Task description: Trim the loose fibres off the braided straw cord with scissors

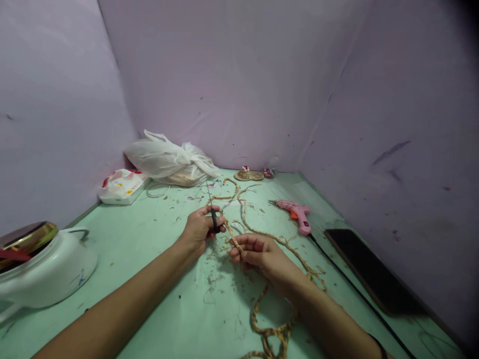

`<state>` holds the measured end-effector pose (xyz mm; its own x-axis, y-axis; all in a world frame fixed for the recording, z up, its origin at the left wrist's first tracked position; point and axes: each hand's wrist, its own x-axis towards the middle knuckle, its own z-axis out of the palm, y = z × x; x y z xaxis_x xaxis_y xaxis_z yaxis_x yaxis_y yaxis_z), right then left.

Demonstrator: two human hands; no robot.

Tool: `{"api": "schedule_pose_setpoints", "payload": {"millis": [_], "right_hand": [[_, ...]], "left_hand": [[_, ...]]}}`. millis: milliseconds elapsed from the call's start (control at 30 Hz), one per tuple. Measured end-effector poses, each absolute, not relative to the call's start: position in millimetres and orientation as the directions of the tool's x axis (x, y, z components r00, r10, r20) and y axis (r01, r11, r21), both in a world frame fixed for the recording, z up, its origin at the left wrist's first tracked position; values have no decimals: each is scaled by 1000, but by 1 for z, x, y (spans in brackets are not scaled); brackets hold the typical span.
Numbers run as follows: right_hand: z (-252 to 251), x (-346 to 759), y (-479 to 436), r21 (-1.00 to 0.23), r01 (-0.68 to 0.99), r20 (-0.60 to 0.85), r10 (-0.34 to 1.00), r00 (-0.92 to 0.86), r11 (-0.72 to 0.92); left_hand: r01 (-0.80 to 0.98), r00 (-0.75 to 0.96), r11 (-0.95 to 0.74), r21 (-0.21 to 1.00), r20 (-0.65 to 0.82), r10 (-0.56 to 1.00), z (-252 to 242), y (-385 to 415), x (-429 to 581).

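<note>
My left hand point(201, 227) is closed round the black handles of a pair of scissors point(214, 220), whose thin blades point away from me. Close by, my right hand point(258, 252) pinches a braided straw-coloured cord point(235, 240) between thumb and fingers. The cord's upper end lies beside the scissors; whether the left fingers also touch it I cannot tell. More braided cord point(277, 239) runs across the table behind my right hand, and loops of it point(258, 329) lie near the front edge. A small woven slipper-shaped piece point(252, 176) with red and white beads rests at the back.
A pink glue gun point(294, 210) lies at the right, its black cable point(352, 284) running past a dark phone point(374, 271). White plastic bags point(168, 157) and a white packet point(123, 185) sit at the back left. A white pot-like container point(48, 274) stands at the left. Straw scraps litter the green table point(157, 299).
</note>
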<state>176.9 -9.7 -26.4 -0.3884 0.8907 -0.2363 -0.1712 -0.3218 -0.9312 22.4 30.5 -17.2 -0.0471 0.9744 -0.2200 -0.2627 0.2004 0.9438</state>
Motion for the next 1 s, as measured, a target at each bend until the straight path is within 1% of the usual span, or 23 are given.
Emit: {"api": "schedule_pose_setpoints", "payload": {"millis": [67, 133, 200, 267, 333, 400, 467, 600, 667, 733, 767, 833, 900, 933, 1000], "right_hand": [[-26, 178, -10, -945, -122, -226, 875, -428, -304], [-23, 179, -10, -969, -53, -198, 885, -422, -241], [-19, 180, -10, -985, 30, -168, 916, -364, -168], [-16, 180, -9, -987, 100, -153, 947, -281, -129], [-14, 179, -9, -986, 117, -142, 970, -196, -120], [-14, 178, -10, -990, 94, -118, 982, -150, -104], [-16, 176, -10, -994, 92, -63, 988, -141, -51], [-24, 175, -13, -964, 244, 74, 990, -119, 102], [-28, 175, -14, -947, 289, 116, 987, -108, 143], [-31, 174, -14, -961, 246, 101, 990, -100, 122], [-32, 173, -14, -979, 187, 60, 993, -97, 78], [-30, 172, -13, -997, 16, -78, 991, -104, -77], [-27, 172, -12, -958, -156, -220, 966, -134, -240], [-24, 173, -11, -930, -221, -265, 952, -153, -294], [-21, 175, -9, -886, -309, -302, 936, -181, -346]], "left_hand": [[-231, -61, 152, 961, -170, 984, -16, 29, 23], [-199, -64, 103, 975, -118, 991, -13, 26, 23], [-181, -57, 62, 981, -74, 996, -10, 23, 25], [-170, -51, 24, 985, -33, 998, -8, 19, 28], [-163, -55, -9, 987, 0, 998, -6, 17, 31], [-152, -73, -30, 988, 19, 997, -4, 15, 34], [-129, -92, -41, 991, 29, 995, -4, 14, 35], [-49, -111, -82, 995, 76, 991, -6, 14, 34], [0, -113, -114, 994, 113, 987, -7, 13, 34], [32, -100, -130, 991, 132, 986, -8, 14, 33], [40, -85, -131, 991, 134, 987, -8, 15, 33], [43, -40, -135, 990, 137, 990, -9, 16, 31], [58, 9, -139, 989, 138, 990, -8, 19, 29], [75, 31, -138, 988, 136, 990, -7, 20, 27], [143, 75, -168, 975, 158, 985, -7, 21, 22]]}}
